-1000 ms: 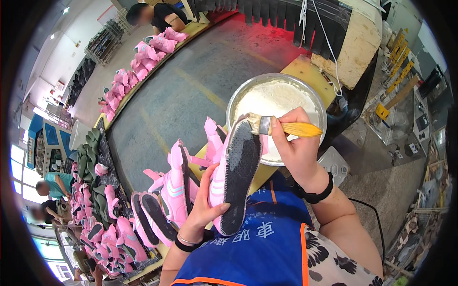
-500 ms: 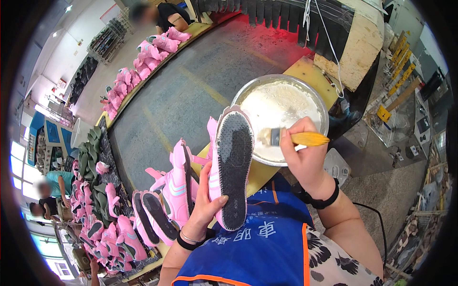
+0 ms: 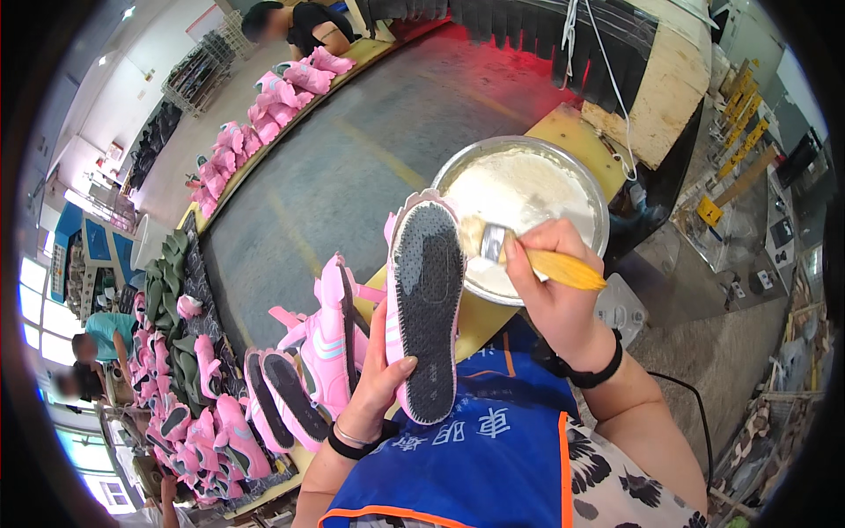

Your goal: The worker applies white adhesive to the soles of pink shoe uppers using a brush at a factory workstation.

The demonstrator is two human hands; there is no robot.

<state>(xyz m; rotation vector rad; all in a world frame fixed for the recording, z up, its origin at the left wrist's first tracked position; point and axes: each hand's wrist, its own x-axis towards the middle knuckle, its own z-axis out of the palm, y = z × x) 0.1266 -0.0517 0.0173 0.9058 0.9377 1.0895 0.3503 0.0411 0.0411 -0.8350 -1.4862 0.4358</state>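
Note:
A pink shoe upper (image 3: 426, 308) is held sole-up in my left hand (image 3: 380, 370), its dark stitched bottom facing me and looking wet toward the toe. My thumb lies on the bottom's edge and the fingers wrap the side. My right hand (image 3: 562, 286) grips a paintbrush (image 3: 563, 268) by its yellow wooden handle. The pale bristles are at the right edge of the shoe's toe half; whether they touch it I cannot tell. Behind the brush stands a round metal basin (image 3: 601, 189) with creamy white paste (image 3: 519, 189) in it.
Other pink shoe uppers (image 3: 327, 339) stand left of my left hand, and many more pile up (image 3: 198, 440) at the far left with green pieces (image 3: 180, 330). A conveyor belt (image 3: 343, 167) runs behind, under a black strip curtain (image 3: 519, 53). Co-workers (image 3: 319, 31) sit farther off.
The brush has moved left from over the basin to the shoe's right edge, its handle tilting more. The shoe has shifted slightly left.

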